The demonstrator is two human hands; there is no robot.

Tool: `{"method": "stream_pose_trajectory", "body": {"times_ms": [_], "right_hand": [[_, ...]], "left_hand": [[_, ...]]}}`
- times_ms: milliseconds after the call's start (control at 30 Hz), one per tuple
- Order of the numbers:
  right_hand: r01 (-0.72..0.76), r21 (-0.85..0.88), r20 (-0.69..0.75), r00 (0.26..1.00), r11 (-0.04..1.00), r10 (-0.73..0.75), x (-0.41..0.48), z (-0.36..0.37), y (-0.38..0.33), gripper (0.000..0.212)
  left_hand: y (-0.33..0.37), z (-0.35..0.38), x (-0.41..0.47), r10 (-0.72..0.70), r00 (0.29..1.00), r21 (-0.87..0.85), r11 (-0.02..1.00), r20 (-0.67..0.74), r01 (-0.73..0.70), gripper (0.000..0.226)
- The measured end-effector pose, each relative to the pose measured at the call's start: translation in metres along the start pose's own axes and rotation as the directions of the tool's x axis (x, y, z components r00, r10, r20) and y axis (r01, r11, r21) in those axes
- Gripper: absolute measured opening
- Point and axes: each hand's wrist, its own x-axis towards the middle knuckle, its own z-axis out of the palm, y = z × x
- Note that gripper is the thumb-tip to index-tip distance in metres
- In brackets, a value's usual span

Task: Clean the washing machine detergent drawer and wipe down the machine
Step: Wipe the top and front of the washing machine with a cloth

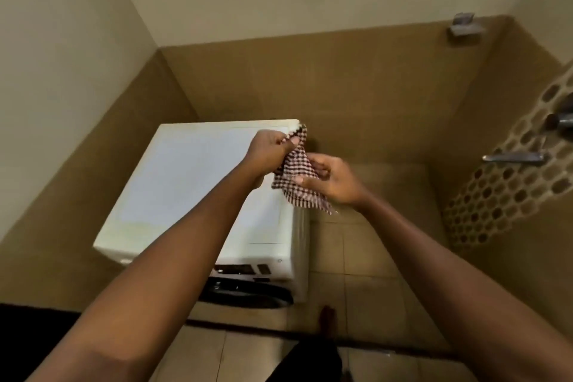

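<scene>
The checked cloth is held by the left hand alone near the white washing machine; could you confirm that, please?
No: the head view shows the checked cloth held by both the left hand and the right hand near the white washing machine.

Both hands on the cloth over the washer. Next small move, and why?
Probably bunch the checked cloth into one hand and lower it onto the washing machine top to start wiping. The left hand and right hand both pinch it, stretched between them, up in the air near the top's right edge, not on it.
</scene>
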Motion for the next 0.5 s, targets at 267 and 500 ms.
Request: {"method": "stream_pose_trajectory", "body": {"times_ms": [267, 500], "right_hand": [[-0.053, -0.027, -0.068, 0.996, 0.998, 0.051, -0.012, 0.049, -0.024, 0.028], [-0.366, -0.104, 0.165, 0.91, 0.925, 0.379, -0.03, 0.121, -0.041, 0.032]], "left_hand": [[-0.065, -0.055, -0.078, -0.046, 0.998, -0.056, 0.997, 0.04, 0.048, 0.038], [-0.117, -0.087, -0.117, -0.029, 0.987, -0.033, 0.999, 0.159, 0.034, 0.042]]}}
